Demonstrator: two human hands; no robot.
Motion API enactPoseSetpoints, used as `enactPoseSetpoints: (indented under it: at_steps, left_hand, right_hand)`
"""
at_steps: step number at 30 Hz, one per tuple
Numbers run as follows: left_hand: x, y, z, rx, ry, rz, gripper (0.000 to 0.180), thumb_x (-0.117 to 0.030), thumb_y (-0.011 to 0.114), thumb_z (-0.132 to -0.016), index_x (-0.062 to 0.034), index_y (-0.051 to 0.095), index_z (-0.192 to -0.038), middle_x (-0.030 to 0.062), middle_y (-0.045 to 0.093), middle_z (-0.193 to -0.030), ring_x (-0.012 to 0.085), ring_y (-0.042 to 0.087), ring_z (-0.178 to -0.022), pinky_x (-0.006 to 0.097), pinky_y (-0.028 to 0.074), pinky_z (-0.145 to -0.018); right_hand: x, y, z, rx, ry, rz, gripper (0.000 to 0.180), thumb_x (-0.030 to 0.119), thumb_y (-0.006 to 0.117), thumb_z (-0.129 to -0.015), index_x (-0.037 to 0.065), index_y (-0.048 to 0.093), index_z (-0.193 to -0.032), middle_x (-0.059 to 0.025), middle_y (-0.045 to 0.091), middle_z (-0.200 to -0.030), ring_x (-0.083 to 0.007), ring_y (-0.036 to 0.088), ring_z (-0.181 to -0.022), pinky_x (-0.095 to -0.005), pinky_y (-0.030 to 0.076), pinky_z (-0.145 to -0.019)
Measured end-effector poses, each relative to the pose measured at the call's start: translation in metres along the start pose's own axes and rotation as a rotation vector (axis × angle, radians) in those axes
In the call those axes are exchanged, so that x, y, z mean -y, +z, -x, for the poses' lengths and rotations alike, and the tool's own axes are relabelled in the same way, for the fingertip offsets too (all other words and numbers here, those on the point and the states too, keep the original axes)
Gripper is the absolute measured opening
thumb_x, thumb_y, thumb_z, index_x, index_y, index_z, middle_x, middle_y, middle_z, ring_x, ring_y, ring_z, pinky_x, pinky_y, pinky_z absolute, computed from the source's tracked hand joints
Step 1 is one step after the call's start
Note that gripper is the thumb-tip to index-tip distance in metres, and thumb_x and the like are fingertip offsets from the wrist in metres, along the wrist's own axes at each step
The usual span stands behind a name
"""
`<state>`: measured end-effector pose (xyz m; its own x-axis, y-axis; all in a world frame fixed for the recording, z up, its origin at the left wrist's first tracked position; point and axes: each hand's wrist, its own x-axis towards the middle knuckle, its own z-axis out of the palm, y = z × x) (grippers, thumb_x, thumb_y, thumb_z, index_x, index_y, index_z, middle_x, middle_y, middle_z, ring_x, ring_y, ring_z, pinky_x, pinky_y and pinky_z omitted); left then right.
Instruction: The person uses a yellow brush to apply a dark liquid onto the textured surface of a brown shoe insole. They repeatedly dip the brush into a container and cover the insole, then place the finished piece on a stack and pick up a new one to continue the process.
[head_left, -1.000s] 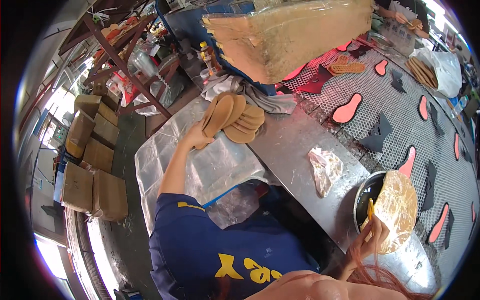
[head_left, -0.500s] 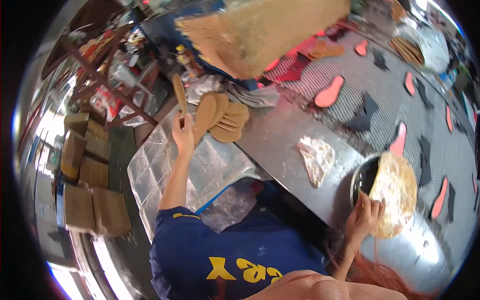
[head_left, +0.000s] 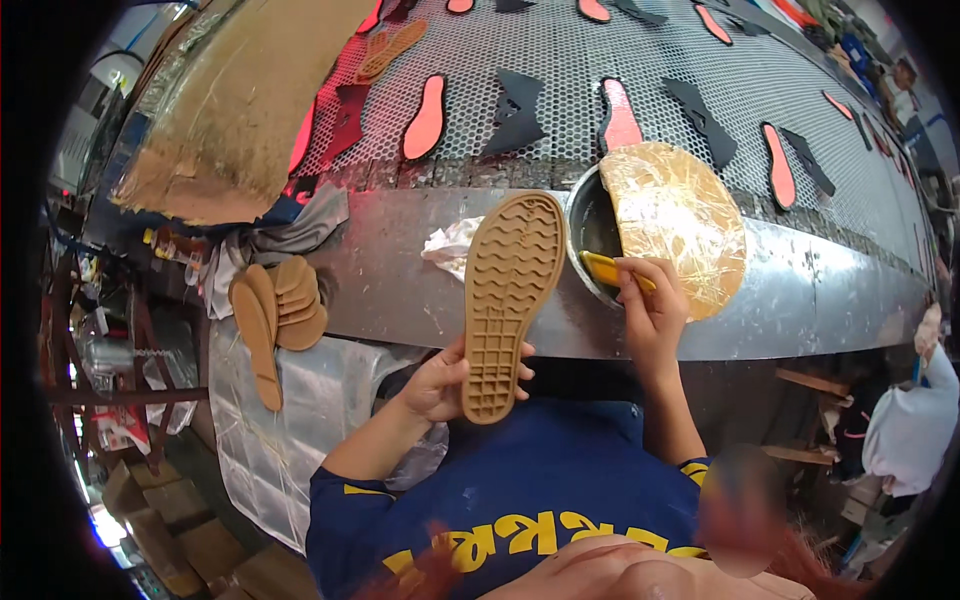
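My left hand (head_left: pixel 437 385) is closed around the heel end of a tan shoe sole (head_left: pixel 512 290), held upright in front of me. Its wavy and gridded tread faces me, hiding the other face. To the right, the fingers of my right hand (head_left: pixel 655 315) pinch a flat yellow brush-like tool (head_left: pixel 603 268). The tool's far end is at the opening of a round metal pot (head_left: pixel 576 225); its tip cannot be made out clearly. A plastic-wrapped tan board (head_left: pixel 685 225) covers the pot's right part. More tan soles (head_left: pixel 295 300) lie piled at the left.
Beyond the metal table edge (head_left: pixel 390 230), a mesh conveyor (head_left: pixel 560 60) carries pink insoles (head_left: pixel 427 118) and dark cut pieces (head_left: pixel 516 112). A crumpled white wrapper (head_left: pixel 450 247) lies behind the sole. A large brown board (head_left: pixel 240 100) stands far left. Cardboard boxes (head_left: pixel 165 540) are lower left.
My left hand has brought the sole from beside the pile at the left to in front of me, tread showing. My right hand stays by the pot, the yellow tool now visible. The view has turned right.
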<state>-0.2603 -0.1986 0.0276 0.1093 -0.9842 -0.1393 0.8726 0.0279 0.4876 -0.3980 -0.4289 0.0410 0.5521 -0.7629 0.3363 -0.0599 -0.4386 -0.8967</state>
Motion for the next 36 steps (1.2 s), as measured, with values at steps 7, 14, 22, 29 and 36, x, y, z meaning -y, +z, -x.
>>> enactPoseSetpoints:
  at_steps: [7,14,22,29,36]
  left_hand:
    - [0.010,-0.025,-0.001,0.112,-0.035,0.102,0.072,-0.027,0.066,-0.088,-0.0114,0.028,-0.147,0.0223,0.035,-0.143,0.0373,0.047,-0.125,0.060,0.043,-0.097]
    - [0.010,-0.022,-0.001,0.129,-0.028,0.083,0.074,-0.026,0.068,-0.086,-0.0074,0.028,-0.146,0.0234,0.038,-0.141,0.0384,0.048,-0.124,0.061,0.044,-0.096]
    - [0.010,-0.019,0.000,0.208,-0.059,0.023,0.072,-0.020,0.068,-0.085,-0.0050,0.031,-0.145,0.0243,0.036,-0.143,0.0372,0.047,-0.125,0.058,0.043,-0.099]
    - [0.005,-0.011,0.002,0.204,-0.126,-0.087,0.081,-0.017,0.074,-0.080,-0.0060,0.029,-0.146,0.0198,0.036,-0.145,0.0335,0.046,-0.127,0.053,0.042,-0.102]
    - [0.003,-0.014,0.002,0.196,-0.136,0.008,0.084,-0.024,0.075,-0.081,-0.0097,0.026,-0.147,0.0178,0.037,-0.145,0.0350,0.046,-0.127,0.055,0.045,-0.098]
  right_hand:
    - [0.004,0.004,-0.003,-0.264,0.171,-0.660,0.014,0.012,0.047,-0.100,0.001,0.054,-0.105,-0.0135,0.057,-0.102,-0.0162,0.061,-0.084,-0.0234,0.049,-0.066]
    - [0.023,0.014,0.013,-0.195,-0.421,-0.065,0.031,0.029,0.052,-0.098,0.000,0.064,-0.098,-0.0205,0.056,-0.110,-0.0258,0.057,-0.098,-0.0362,0.048,-0.083]
    - [0.036,0.027,0.014,-0.030,-0.540,-0.019,0.035,0.030,0.063,-0.091,-0.002,0.067,-0.106,-0.0188,0.052,-0.115,-0.0227,0.064,-0.088,-0.0288,0.053,-0.074]
    - [0.043,0.030,0.021,0.022,-0.538,0.006,0.033,0.029,0.063,-0.091,-0.001,0.067,-0.105,-0.0185,0.053,-0.113,-0.0233,0.062,-0.093,-0.0296,0.054,-0.077]
    - [0.041,0.034,0.029,0.181,-0.479,-0.165,0.024,0.021,0.059,-0.094,-0.002,0.058,-0.100,-0.0218,0.055,-0.112,-0.0286,0.060,-0.097,-0.0342,0.051,-0.082]
